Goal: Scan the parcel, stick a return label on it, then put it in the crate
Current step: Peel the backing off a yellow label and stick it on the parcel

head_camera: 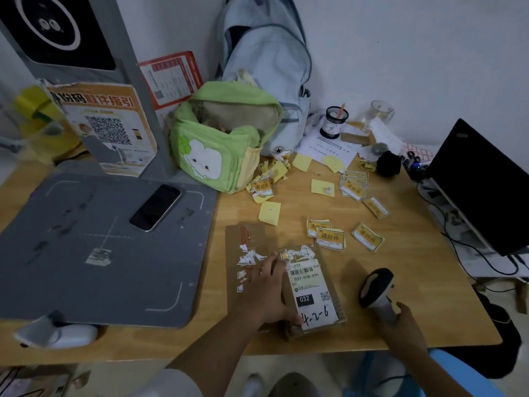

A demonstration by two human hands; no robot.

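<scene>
parcel [310,292] pinned, scanner [376,290] in hand, low centre of my frame.
my left hand [267,293] lies flat, gripping nothing, on the parcel's left edge on the table [400,282]; my right hand [403,319] grasps the scanner's handle just right of it. yellow labels [330,237] lie scattered above.

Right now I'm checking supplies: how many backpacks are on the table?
2. A green backpack stands open behind the grey scanning pad; a pale blue backpack leans against the wall right behind it. Its lower part is hidden, nothing more visible.
</scene>
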